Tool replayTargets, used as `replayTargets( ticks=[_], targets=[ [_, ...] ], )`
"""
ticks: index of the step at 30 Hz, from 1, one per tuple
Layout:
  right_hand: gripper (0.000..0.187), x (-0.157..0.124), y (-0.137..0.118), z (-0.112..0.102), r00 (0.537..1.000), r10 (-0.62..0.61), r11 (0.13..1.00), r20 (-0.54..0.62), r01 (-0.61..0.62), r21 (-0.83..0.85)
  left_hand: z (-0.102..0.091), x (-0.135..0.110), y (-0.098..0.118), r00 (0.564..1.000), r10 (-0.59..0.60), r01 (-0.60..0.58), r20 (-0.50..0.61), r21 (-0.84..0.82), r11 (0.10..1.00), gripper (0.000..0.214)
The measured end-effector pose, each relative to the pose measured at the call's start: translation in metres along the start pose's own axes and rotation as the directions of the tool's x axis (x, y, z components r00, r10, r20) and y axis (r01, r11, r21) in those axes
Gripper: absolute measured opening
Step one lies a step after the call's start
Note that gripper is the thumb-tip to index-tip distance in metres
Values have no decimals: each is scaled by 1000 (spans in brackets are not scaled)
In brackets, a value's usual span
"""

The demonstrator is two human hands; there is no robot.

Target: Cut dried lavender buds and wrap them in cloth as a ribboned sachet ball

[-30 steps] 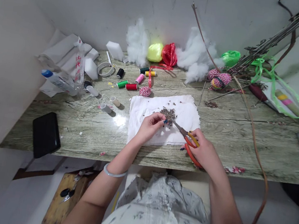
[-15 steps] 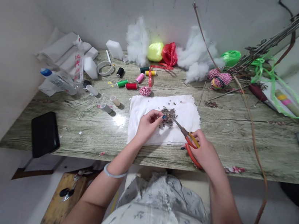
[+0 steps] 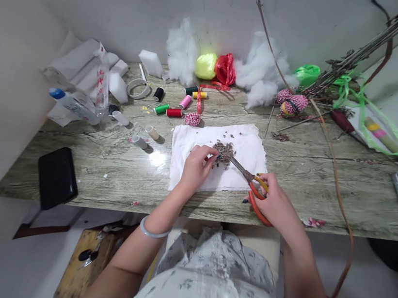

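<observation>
A pile of dried, brown-grey plant bits (image 3: 225, 151) lies on a white cloth (image 3: 247, 143) in the middle of the table. My left hand (image 3: 196, 167) is at the pile's left edge, thumb and fingertips pinched together; anything between them is too small to make out. From the right, my right hand (image 3: 276, 198) grips scissors (image 3: 248, 176) with orange and yellow handles. Their dark blades point left, with the tips at the pile's right side, close to my left fingertips. A few loose crumbs are scattered over the cloth.
Thread spools (image 3: 173, 112) and a ball of red-and-white twine (image 3: 192, 119) sit behind the cloth. White stuffing (image 3: 262, 76) is by the wall. Dry stems (image 3: 369, 49) lean at the right, one long strip (image 3: 337, 186) hanging over the front edge. Small bottles (image 3: 139, 142) stand left.
My right hand and the scissors have shifted slightly right, the tips still at the pile. My left hand stays pinched beside it. The whole view has moved a little.
</observation>
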State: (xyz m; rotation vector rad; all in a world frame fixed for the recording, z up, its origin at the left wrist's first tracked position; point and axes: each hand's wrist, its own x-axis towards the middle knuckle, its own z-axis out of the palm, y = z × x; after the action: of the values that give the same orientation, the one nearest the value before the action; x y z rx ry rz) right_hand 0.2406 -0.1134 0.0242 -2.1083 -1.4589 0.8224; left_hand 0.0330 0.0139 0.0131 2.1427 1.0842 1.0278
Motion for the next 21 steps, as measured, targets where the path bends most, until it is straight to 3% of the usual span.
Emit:
replayTargets(
  ticks=[9, 18, 21],
  targets=[
    [35, 0, -8, -1, 1000, 0, 996, -22, -2, -84, 3, 0, -1, 990, 140, -138, -13, 83, 987, 8],
    [24, -1, -10, -7, 999, 36, 990, -40, -41, -133, 2, 0, 2, 987, 157, -154, -20, 108, 982, 9],
    [29, -2, -8, -9, 998, 53, 990, -35, -57, -127, 3, 0, 1, 986, 166, -162, -31, 100, 982, 9]
  ],
)
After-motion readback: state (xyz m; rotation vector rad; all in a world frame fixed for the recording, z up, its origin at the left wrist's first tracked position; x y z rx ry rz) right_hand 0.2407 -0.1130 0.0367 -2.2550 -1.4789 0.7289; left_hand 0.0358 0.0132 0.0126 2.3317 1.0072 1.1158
